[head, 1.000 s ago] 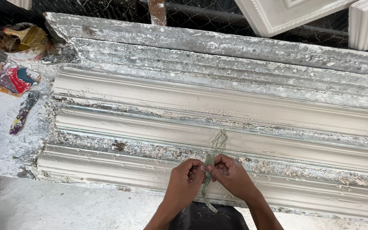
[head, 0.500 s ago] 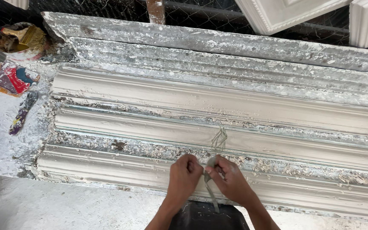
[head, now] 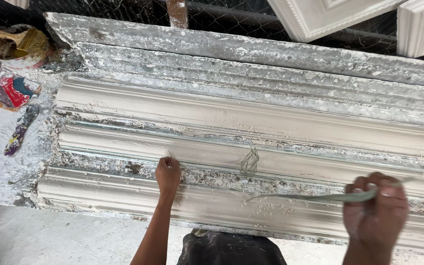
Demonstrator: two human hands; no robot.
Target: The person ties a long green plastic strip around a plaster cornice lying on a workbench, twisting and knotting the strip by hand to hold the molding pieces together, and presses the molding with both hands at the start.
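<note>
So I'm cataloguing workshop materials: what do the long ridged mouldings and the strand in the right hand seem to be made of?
The long mouldings look like cast plaster: matte off-white, chalky, with crumbs and splatter crusted along the grooves. The strand pinched in the right hand looks like pale green plant or glass fibre, thin, wispy and fraying; which one is unclear. The left hand rests on the plaster.

— how many hands over the mouldings?
— two: left hand (head: 168,172), right hand (head: 376,208).
— fibre strands?
— one pulled strand (head: 315,197), one looped tuft (head: 250,161).
— tools at the left?
— one brush (head: 23,41), one scraper (head: 19,131).
</note>
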